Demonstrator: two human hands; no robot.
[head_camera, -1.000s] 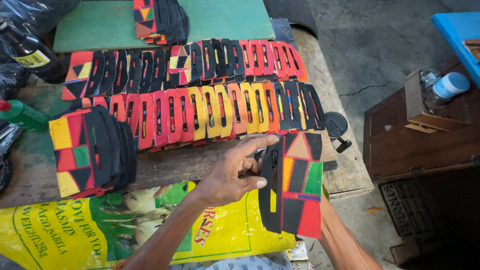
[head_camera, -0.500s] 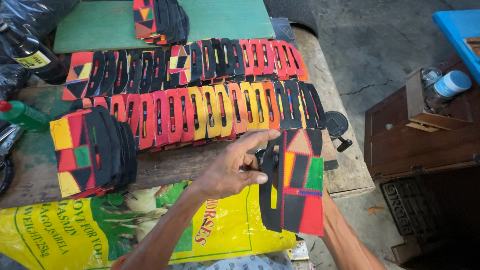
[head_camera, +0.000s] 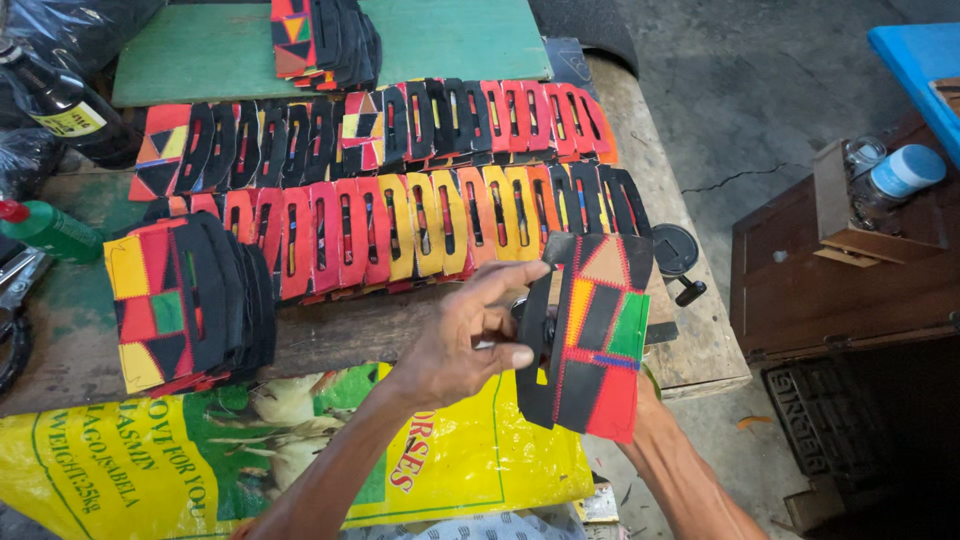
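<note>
I hold a flat patchwork piece (head_camera: 600, 335) upright over the table's front edge. It is stitched from red, green, orange, tan and black patches, with a black strip along its left side. My left hand (head_camera: 465, 345) pinches that black strip between thumb and fingers, the index finger stretched across the top corner. My right hand (head_camera: 650, 408) is almost wholly hidden behind the piece and grips it from the back; only the wrist and forearm show below it.
Two overlapping rows of similar slotted pieces (head_camera: 420, 215) cover the wooden table (head_camera: 340, 340). A stack (head_camera: 185, 300) lies at the left, another (head_camera: 320, 35) on a green board (head_camera: 210, 55). A yellow sack (head_camera: 180, 460) hangs in front. A wooden box (head_camera: 850, 270) stands at the right.
The patchwork piece has risen slightly and my left thumb has closed onto its black edge. Everything on the table stays put.
</note>
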